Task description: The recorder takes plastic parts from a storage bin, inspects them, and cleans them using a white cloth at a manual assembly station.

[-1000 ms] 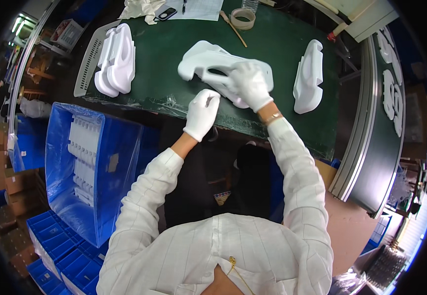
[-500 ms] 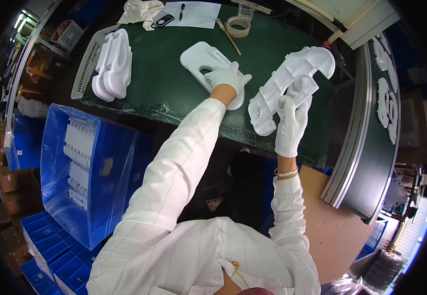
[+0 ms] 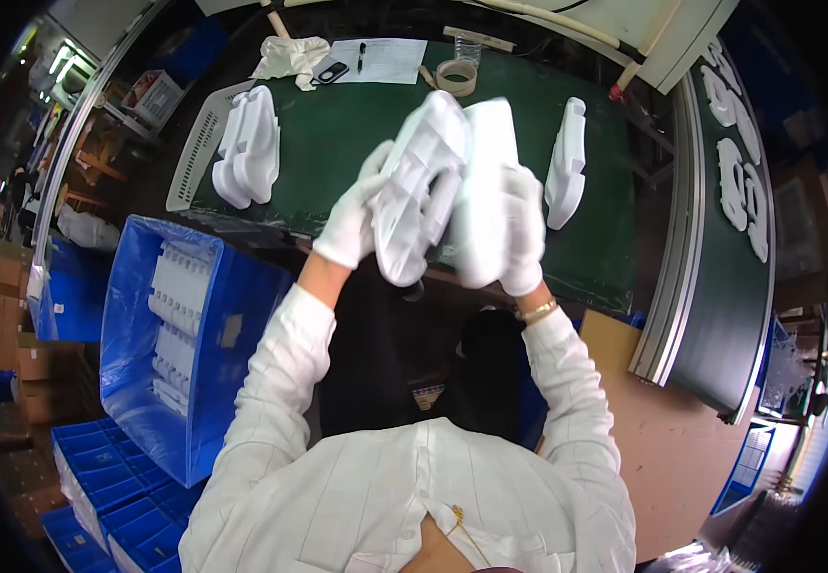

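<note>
Both my hands wear white gloves and are raised over the front of the table. My left hand grips a white molded plastic part, its ribbed hollow side showing. Beside it, my right hand holds a second white plastic part, smeared by motion, with its smooth side showing. The two parts are side by side, close at their upper ends. A third white part stands on the green table to the right of my right hand.
White parts stand by a white basket at left. A blue lined bin with stacked white pieces is nearer. Tape, paper and a cloth lie at the back. A conveyor with white parts runs at right.
My left hand has lifted the part that lay on the table. My right hand has moved left toward it. A white part now shows at the right, where my right hand was.
</note>
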### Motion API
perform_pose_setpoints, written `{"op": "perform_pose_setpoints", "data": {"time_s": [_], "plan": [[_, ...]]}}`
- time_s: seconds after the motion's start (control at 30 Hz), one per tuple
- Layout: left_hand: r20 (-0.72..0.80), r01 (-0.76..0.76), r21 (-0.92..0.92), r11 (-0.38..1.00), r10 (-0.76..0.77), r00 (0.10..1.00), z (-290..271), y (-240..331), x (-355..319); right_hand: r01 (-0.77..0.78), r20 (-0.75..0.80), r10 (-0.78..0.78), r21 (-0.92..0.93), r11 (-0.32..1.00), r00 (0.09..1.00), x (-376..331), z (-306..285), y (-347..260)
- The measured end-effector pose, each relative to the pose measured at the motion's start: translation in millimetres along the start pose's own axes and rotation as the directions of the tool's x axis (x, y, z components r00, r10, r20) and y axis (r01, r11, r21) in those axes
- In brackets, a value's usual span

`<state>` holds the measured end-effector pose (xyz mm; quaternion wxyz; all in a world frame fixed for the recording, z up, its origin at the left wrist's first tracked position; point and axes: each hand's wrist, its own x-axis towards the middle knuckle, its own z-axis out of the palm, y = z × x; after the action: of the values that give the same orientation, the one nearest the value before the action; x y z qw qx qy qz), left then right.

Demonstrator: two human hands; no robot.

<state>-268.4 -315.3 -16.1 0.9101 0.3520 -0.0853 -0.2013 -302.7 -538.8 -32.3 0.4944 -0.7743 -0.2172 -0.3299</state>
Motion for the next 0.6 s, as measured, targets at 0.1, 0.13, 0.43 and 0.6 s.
{"op": "perform_pose_setpoints", "data": {"time_s": [0.1,0.13,0.43,0.6], "plan": [[0.075,0.113,-0.369,0.923,-0.091,0.993,-16,-20,-44,0.496,0.275,-0.442,-0.169,0.852,0.854,17,10,-21],[0.215,0.201,-0.622,0.756,-0.081,0.973,-13,-22,-56,0.561,0.346,-0.481,-0.187,0.806,0.806,13,13,-25],[0.099,0.168,-0.369,0.914,-0.141,0.985,17,-29,-100,0.552,0.464,-0.339,-0.471,0.688,0.819,-42,1,-58],[-0.033,0.016,0.166,0.986,-0.011,0.999,25,-41,-119,0.323,0.526,-0.083,-0.383,0.865,0.846,-61,-6,-80]]}}
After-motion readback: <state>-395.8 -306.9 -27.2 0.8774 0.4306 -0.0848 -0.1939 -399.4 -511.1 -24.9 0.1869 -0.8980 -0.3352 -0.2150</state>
